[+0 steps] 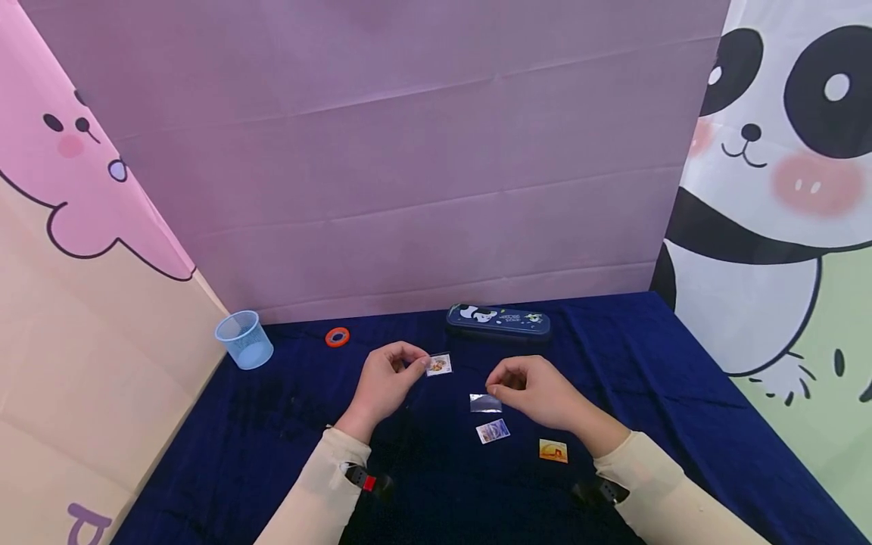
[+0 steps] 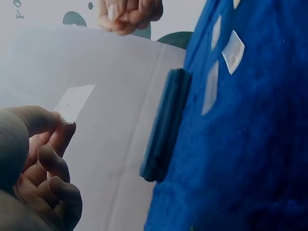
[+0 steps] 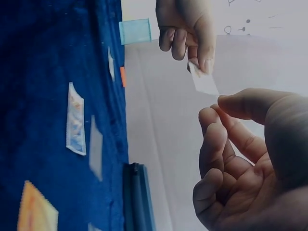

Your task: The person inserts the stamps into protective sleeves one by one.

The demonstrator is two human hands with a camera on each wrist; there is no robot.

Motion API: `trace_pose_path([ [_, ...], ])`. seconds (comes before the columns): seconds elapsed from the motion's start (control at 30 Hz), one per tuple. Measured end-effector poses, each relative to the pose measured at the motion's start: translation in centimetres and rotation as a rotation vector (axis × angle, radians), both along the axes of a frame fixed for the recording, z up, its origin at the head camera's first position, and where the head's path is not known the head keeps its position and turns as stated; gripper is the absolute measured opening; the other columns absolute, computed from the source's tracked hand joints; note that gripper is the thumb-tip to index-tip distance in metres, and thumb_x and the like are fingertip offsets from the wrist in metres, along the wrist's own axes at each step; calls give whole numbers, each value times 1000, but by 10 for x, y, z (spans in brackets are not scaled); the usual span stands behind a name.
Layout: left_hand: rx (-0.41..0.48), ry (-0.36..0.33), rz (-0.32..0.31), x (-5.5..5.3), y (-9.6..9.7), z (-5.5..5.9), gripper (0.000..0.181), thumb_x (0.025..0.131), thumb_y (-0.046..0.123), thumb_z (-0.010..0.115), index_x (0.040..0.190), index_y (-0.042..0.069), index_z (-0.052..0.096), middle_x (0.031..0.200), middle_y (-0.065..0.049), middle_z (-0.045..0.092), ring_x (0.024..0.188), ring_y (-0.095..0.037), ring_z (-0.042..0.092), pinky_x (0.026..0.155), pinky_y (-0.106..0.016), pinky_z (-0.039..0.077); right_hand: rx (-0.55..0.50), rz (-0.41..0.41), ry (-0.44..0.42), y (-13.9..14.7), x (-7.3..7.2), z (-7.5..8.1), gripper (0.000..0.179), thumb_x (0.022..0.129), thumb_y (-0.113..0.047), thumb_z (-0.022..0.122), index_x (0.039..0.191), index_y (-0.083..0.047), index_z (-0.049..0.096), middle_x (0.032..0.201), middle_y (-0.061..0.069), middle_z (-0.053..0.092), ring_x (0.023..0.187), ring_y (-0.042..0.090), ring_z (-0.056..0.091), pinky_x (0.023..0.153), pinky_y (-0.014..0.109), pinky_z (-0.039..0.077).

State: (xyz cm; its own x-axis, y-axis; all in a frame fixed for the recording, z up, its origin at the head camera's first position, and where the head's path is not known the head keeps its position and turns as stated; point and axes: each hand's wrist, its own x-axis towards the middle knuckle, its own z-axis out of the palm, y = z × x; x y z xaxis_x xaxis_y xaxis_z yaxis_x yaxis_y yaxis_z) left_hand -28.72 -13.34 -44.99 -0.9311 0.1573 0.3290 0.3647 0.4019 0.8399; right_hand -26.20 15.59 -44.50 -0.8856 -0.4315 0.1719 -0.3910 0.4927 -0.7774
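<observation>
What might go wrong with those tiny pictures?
The left hand pinches one small picture card just by its edge, so it might slip or bend. A shiny silver piece and a yellow card lie loose near the right hand; its sleeve could perhaps brush them aside.

We find a mauve fabric rear wall [image 1: 422, 159], marked by shallow, nearly horizontal creases. To the left we record a cream fabric side panel [image 1: 61, 363] printed with a pink black-outlined cartoon figure [image 1: 34, 163]; a partial purple printed mark [image 1: 87, 515] sits low on it. On the right-hand panel we note a large black-and-white cartoon panda [image 1: 763, 227] with pink cheeks, above a pale green printed area [image 1: 841, 318]. We observe a dark blue plush cloth [image 1: 259, 454], rippled at right, spread between the panels. Lighting appears soft.
</observation>
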Motion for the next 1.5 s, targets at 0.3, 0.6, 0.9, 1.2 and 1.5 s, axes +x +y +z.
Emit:
trace_pose_path([
  [0.3, -35, -65, 38, -14, -4, -16, 4, 99, 22, 76, 100, 21, 79, 91, 2, 68, 63, -19, 47, 56, -28, 38, 55, 40, 9, -1, -2, -20, 5, 97, -16, 75, 102, -15, 76, 87, -6, 66, 71, 15, 58, 59, 28, 46],
  [0.6, -112, -115, 55, -26, -7, -30, 5, 98, 19, 76, 102, 20, 79, 90, 3, 68, 66, -19, 51, 61, -31, 42, 85, 67, -44, -4, -5, -31, 12, 94, -9, 76, 106, -10, 77, 88, -4, 65, 62, 13, 53, 52, 26, 43],
  [0.9, -173, -175, 52, -31, -10, -38, 9, 98, 22, 77, 100, 14, 78, 92, 5, 73, 81, -18, 61, 72, -36, 49, 159, 29, -73, -6, -6, -37, 14, 92, -8, 79, 105, -11, 78, 85, -7, 66, 58, 11, 52, 52, 26, 42],
  [1.2, -203, -246, 11, -34, -9, -48, 5, 96, 18, 79, 99, 15, 77, 88, 3, 73, 80, -18, 63, 72, -36, 50, 256, 20, -42, -7, -4, -44, 15, 87, -7, 84, 99, -15, 79, 79, -10, 65, 66, 10, 55, 62, 29, 42],
  [1.5, -242, -278, 17, -33, -6, -54, 4, 94, 15, 80, 97, 14, 78, 85, 3, 72, 76, -17, 64, 72, -35, 52, 297, 42, -94, -3, -3, -42, 17, 86, -10, 86, 99, -17, 78, 79, -9, 63, 69, 13, 56, 63, 31, 43],
])
